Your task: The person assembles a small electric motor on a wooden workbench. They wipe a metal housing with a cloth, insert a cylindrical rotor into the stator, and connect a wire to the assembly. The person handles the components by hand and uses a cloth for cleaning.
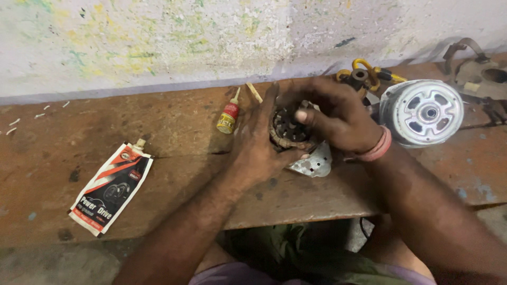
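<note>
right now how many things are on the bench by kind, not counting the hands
Motor parts: 2, the wound core held in the left hand and right hand, and the round silver housing
Perforated metal plate: 1
Small glue bottle: 1
Grease pouch: 1
Yellow-wired part: 1
Total: 6

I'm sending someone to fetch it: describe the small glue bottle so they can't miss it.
Start at the wooden bench under the paint-flecked wall. Just left of the left hand lies the small bottle, tilted, with a yellow body, red label and thin pale nozzle. The flat pouch lies farther left.
</note>
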